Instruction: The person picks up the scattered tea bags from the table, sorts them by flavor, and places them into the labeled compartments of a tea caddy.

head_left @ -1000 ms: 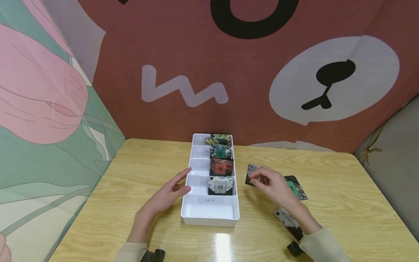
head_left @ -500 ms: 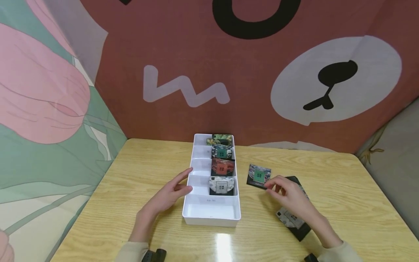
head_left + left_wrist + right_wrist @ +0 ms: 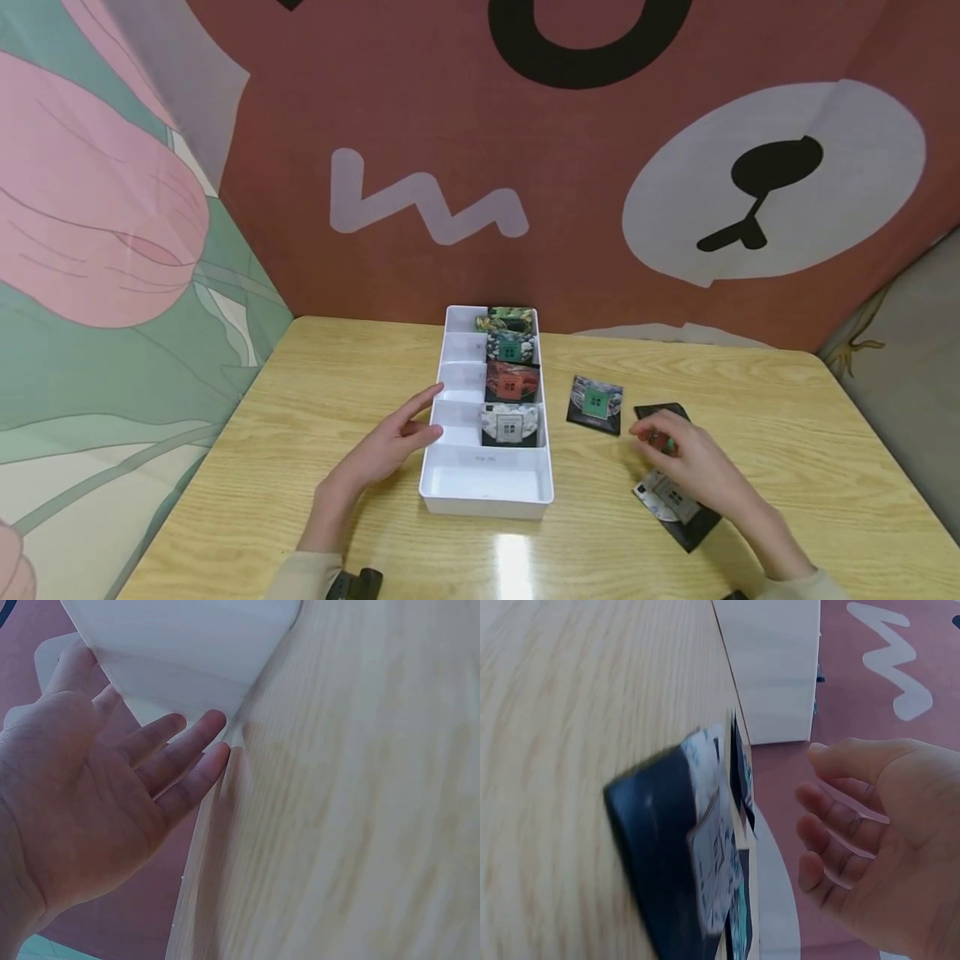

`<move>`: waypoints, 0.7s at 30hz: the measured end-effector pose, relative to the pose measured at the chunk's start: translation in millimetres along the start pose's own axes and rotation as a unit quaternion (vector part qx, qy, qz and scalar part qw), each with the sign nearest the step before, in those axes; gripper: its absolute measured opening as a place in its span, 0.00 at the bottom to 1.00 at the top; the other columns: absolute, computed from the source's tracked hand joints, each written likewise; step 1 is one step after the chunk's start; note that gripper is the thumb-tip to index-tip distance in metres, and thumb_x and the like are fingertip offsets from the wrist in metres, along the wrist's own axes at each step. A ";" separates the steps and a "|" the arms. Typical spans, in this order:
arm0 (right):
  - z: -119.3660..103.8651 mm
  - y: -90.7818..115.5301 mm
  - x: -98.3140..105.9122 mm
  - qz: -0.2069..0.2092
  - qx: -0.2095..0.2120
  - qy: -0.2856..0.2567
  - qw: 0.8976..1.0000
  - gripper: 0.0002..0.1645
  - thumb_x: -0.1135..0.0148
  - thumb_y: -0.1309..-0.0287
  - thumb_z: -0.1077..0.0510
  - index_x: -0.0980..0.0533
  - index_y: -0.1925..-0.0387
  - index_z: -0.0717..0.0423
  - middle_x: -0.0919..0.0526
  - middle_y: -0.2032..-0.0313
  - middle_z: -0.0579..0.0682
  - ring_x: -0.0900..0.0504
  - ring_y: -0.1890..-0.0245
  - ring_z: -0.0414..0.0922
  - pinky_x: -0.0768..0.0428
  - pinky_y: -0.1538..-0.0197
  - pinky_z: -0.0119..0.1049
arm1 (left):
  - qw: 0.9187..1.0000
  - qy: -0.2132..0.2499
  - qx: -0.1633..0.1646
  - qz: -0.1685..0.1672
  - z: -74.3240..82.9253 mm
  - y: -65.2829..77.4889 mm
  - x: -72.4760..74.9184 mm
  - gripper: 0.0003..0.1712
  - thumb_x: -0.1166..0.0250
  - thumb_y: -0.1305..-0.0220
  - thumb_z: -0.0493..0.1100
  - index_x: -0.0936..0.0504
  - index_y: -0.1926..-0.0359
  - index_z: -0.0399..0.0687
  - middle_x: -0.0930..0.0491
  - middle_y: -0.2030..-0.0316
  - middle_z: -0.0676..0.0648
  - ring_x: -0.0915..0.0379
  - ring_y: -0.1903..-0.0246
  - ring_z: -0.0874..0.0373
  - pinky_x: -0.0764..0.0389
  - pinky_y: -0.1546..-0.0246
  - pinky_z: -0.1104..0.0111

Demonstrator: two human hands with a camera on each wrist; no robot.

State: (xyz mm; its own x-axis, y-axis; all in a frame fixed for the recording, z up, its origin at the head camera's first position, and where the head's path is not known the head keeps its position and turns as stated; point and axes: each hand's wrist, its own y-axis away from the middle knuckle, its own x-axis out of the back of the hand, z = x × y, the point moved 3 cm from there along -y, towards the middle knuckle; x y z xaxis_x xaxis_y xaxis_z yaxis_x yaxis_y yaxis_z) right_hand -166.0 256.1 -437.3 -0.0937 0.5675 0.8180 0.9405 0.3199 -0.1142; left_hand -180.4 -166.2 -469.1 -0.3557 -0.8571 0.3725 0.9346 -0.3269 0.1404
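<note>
My left hand [image 3: 386, 450] rests with extended fingers against the left wall of a white divided tray [image 3: 486, 507]; in the left wrist view its fingertips are at the tray's side. My right hand [image 3: 693, 467] hovers over the packets at the right, fingers loosely bent and nothing in them, as the right wrist view shows. Beneath it a dark packet [image 3: 662, 409] is mostly hidden. Nearer me lies a black packet with a pale grey label [image 3: 667, 498], partly covered by the hand. A green-labelled packet [image 3: 596, 403] lies flat between this hand and the tray.
In the tray's right half stand a white-labelled packet [image 3: 510, 425], a red one [image 3: 512, 383], a green-labelled one [image 3: 511, 347] and yellow-green ones [image 3: 510, 320], each kind in its own compartment. A printed cloth [image 3: 420, 275] hangs behind the wooden table [image 3: 337, 367].
My right hand has drawn away from the green-labelled packet, rightward and toward me, uncovering it and moving over the other packets. My left hand stays at the tray.
</note>
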 end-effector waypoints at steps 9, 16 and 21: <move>14.8 8.9 6.8 -0.014 -0.010 0.002 1.000 0.13 0.34 0.37 0.57 0.20 0.51 0.51 0.20 0.57 0.47 0.26 0.68 0.31 0.25 0.71 0.30 | 1.000 -0.001 0.001 0.001 -0.6 -0.2 0.1 0.35 0.40 0.28 0.55 0.43 0.26 0.79 0.45 0.24 0.49 0.28 0.38 0.48 0.28 0.36 0.49; 20.7 11.5 8.9 -0.019 -0.017 0.009 1.000 0.16 0.32 0.39 0.58 0.20 0.49 0.52 0.19 0.55 0.49 0.24 0.66 0.31 0.22 0.67 0.30 | 1.000 -0.002 0.002 0.004 -1.2 -0.4 0.2 0.35 0.40 0.30 0.57 0.43 0.26 0.79 0.44 0.24 0.50 0.28 0.37 0.47 0.28 0.36 0.50; 24.8 15.6 8.3 -0.022 -0.017 0.014 1.000 0.16 0.32 0.39 0.57 0.20 0.49 0.53 0.20 0.55 0.49 0.24 0.65 0.31 0.20 0.63 0.31 | 1.000 -0.002 0.004 0.003 -0.9 0.0 -0.2 0.36 0.40 0.31 0.59 0.43 0.26 0.80 0.44 0.24 0.49 0.28 0.37 0.48 0.28 0.36 0.50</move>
State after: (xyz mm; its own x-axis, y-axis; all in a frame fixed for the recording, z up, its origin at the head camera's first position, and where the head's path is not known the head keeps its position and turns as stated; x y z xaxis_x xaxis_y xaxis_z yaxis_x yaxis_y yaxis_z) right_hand -160.1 284.6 -446.2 -0.1274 0.5323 0.8369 0.9461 0.3186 -0.0587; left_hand -180.4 -166.4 -469.9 -0.3499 -0.8572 0.3779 0.9368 -0.3179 0.1463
